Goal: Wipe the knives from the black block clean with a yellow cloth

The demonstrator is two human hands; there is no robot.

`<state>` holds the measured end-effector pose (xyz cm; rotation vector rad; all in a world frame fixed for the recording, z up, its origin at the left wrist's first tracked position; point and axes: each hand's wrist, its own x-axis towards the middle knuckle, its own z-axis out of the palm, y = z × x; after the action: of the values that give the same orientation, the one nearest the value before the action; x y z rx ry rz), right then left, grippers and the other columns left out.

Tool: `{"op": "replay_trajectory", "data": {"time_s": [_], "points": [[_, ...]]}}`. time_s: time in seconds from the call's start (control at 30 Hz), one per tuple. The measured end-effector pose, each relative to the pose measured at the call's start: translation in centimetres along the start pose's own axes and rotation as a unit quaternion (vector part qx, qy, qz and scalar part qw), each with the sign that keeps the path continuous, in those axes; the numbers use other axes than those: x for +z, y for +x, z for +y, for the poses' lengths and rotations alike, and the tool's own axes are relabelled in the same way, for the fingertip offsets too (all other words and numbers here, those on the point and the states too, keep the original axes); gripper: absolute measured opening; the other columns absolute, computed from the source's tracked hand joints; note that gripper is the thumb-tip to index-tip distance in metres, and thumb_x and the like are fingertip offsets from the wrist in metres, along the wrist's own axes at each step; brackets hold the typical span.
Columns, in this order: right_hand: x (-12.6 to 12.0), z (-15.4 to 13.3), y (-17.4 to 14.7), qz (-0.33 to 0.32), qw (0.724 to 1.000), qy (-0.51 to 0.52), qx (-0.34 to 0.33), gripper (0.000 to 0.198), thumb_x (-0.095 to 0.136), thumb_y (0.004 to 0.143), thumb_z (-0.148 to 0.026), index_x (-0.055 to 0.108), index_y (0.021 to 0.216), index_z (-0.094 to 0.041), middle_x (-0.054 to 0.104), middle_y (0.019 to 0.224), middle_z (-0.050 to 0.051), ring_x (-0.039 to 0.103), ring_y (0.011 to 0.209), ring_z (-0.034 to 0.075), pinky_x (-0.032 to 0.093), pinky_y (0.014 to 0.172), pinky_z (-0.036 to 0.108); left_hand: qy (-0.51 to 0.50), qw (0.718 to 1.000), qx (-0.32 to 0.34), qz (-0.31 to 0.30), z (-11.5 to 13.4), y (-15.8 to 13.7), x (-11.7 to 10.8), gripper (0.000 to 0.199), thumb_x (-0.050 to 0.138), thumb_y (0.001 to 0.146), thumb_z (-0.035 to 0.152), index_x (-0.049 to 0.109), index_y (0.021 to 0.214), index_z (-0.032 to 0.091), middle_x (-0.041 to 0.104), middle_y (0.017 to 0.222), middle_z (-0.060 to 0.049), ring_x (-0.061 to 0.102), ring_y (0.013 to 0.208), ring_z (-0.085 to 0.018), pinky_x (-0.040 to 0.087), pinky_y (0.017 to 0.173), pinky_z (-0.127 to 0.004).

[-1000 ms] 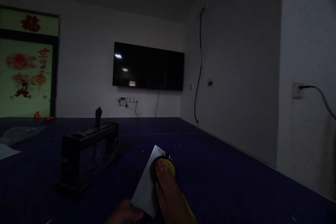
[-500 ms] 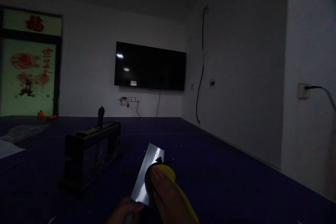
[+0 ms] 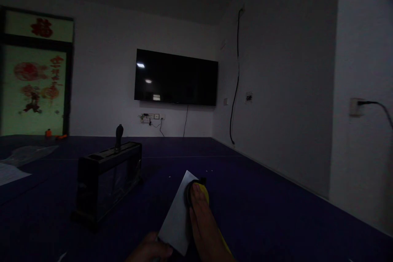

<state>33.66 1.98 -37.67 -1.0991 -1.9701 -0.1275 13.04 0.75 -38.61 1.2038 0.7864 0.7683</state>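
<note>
A broad, flat metal blade (image 3: 176, 217), which looks like a cleaver, slants up from the bottom of the view. My left hand (image 3: 150, 249) is closed at its lower end, where the handle is mostly hidden. Against the blade's right side near the tip, my right hand (image 3: 202, 223) presses a yellow and dark cloth (image 3: 203, 190), its fingers held together over it. The cloth's yellow edge trails down beside the wrist. To the left stands a black knife block (image 3: 89, 188) with clear sides and one dark knife handle (image 3: 119, 135) sticking up from its top.
A dark blue tabletop (image 3: 260, 200) spreads below, with small white scraps on it. Clear plastic (image 3: 29, 154), white paper (image 3: 12, 174) and orange items (image 3: 48, 133) lie at the left. A television (image 3: 176, 77) hangs on the far wall; a black cable (image 3: 236, 86) runs down the right wall.
My right hand and the cloth have shifted a little right and up toward the blade's tip. The blade has tilted further right and lost its bright reflection.
</note>
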Motion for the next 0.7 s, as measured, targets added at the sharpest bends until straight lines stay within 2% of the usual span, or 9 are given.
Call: {"op": "replay_trajectory", "data": {"time_s": [0.13, 0.23, 0.4, 0.47, 0.6, 0.7], "points": [[-0.2, 0.0, 0.1, -0.018, 1.000, 0.005, 0.002, 0.054, 0.028, 0.096, -0.020, 0.004, 0.144, -0.024, 0.009, 0.151, 0.002, 0.014, 0.136, 0.023, 0.027, 0.108, 0.043, -0.017, 1.000, 0.008, 0.008, 0.3, -0.3, 0.3, 0.014, 0.070, 0.063, 0.024, 0.060, 0.067, 0.015, 0.055, 0.053, 0.002, 0.052, 0.057, -0.013, 0.039, 0.056, -0.021], [-0.6, -0.4, 0.2, -0.022, 0.999, -0.004, -0.027, 0.054, 0.031, 0.095, -0.019, 0.009, 0.144, -0.024, 0.011, 0.150, 0.000, 0.015, 0.136, 0.022, 0.026, 0.109, 0.041, -0.017, 1.000, 0.013, 0.005, 0.5, -0.3, 0.5, 0.016, 0.071, 0.061, 0.025, 0.060, 0.063, 0.013, 0.053, 0.050, 0.001, 0.048, 0.052, -0.011, 0.036, 0.052, -0.021], [-1.1, -1.3, 0.2, -0.097, 0.991, -0.020, -0.086, 0.056, 0.039, 0.091, -0.017, 0.018, 0.143, -0.022, 0.022, 0.147, 0.001, 0.025, 0.133, 0.022, 0.028, 0.108, 0.039, -0.016, 0.999, 0.027, 0.009, 0.7, -0.2, 0.5, 0.020, 0.071, 0.062, 0.030, 0.061, 0.059, 0.013, 0.052, 0.048, 0.000, 0.045, 0.048, -0.011, 0.033, 0.051, -0.023], [-1.1, -1.6, 0.1, -0.108, 0.989, -0.018, -0.103, 0.057, 0.040, 0.090, -0.015, 0.020, 0.143, -0.022, 0.023, 0.146, 0.001, 0.026, 0.133, 0.022, 0.028, 0.108, 0.038, -0.018, 0.999, 0.030, 0.010, 0.8, -0.2, 0.5, 0.021, 0.072, 0.061, 0.031, 0.060, 0.058, 0.014, 0.051, 0.047, 0.000, 0.044, 0.047, -0.011, 0.033, 0.051, -0.023], [-0.8, -1.5, -0.1, -0.088, 0.989, -0.017, -0.114, 0.057, 0.039, 0.090, -0.014, 0.021, 0.143, -0.021, 0.024, 0.146, 0.002, 0.026, 0.133, 0.021, 0.028, 0.108, 0.038, -0.025, 0.999, 0.034, 0.002, 0.9, -0.1, 0.7, 0.026, 0.073, 0.059, 0.035, 0.059, 0.056, 0.014, 0.049, 0.046, 0.001, 0.040, 0.045, -0.010, 0.031, 0.049, -0.022], [-0.4, -1.1, -0.3, -0.038, 0.995, -0.017, -0.095, 0.054, 0.037, 0.091, -0.016, 0.021, 0.143, -0.022, 0.025, 0.146, 0.003, 0.027, 0.133, 0.022, 0.030, 0.107, 0.039, -0.030, 0.999, 0.026, -0.006, 0.6, 0.1, 0.8, 0.025, 0.072, 0.058, 0.034, 0.060, 0.059, 0.013, 0.049, 0.047, 0.001, 0.040, 0.045, -0.009, 0.030, 0.047, -0.021]]}}
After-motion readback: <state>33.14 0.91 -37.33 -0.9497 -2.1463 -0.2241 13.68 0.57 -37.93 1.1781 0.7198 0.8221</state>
